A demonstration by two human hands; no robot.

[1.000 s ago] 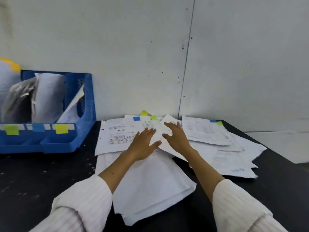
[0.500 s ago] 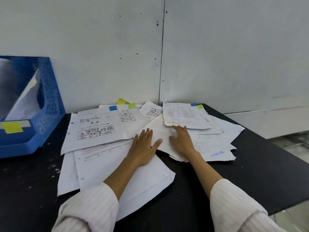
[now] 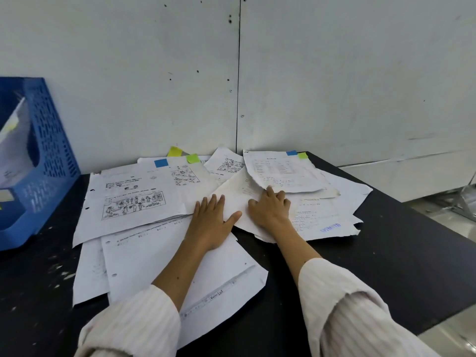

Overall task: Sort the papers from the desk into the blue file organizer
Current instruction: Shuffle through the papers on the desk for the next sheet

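Right hand (image 3: 270, 211) now further under creased, colour-tabbed papers (image 3: 280, 171).

Person is wearing a cream, off-white ribbed knit top with fine vertical ribbing running down both sleeves. The left sleeve (image 3: 134, 323) and right sleeve (image 3: 345, 307) are both sitting pushed up, leaving the forearms bare. No rings, watch or bracelets showing.

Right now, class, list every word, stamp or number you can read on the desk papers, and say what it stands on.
Handwriting on the strip of the nearest sheet: too small to read for certain.
Blue stamp on the right-hand sheet: blurred, unreadable.
Print on the cartoon worksheet: too small.
Print on the table sheet: too small.
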